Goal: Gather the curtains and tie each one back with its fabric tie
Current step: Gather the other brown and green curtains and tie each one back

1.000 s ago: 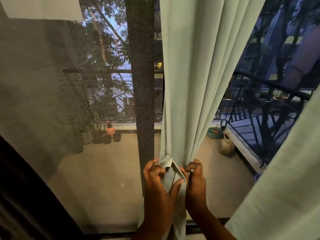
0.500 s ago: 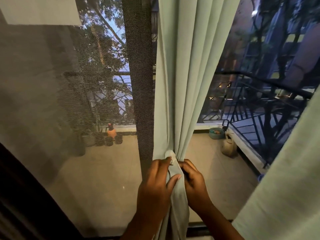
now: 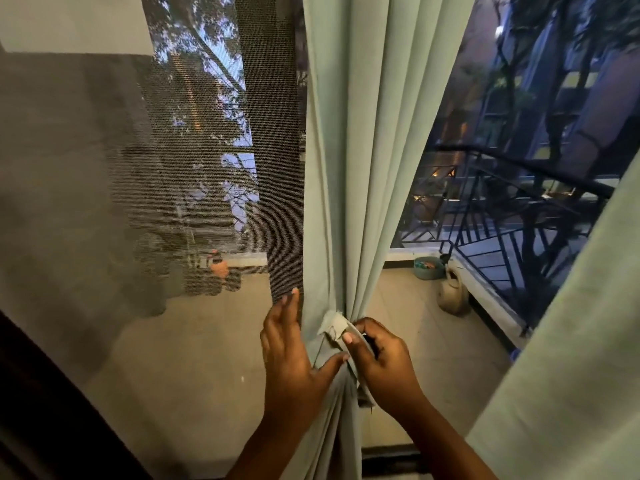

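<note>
A person's right hand (image 3: 379, 358) pinches the fabric tie (image 3: 334, 326) cinched around the gathered pale-green curtain (image 3: 363, 168) at a balcony door, apparently to snug the knot, while the left hand (image 3: 289, 355), fingers straight, steadies the bunched folds beside it.

Gathered curtain (image 3: 360, 168), right hand (image 3: 382, 362) pinching fabric tie (image 3: 334, 325), left hand (image 3: 289, 351) flat alongside.

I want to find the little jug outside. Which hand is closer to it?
Right. The right hand, pinching the fabric tie, sits on the clay jug's side of the curtain; the left hand is on the far side.
</note>
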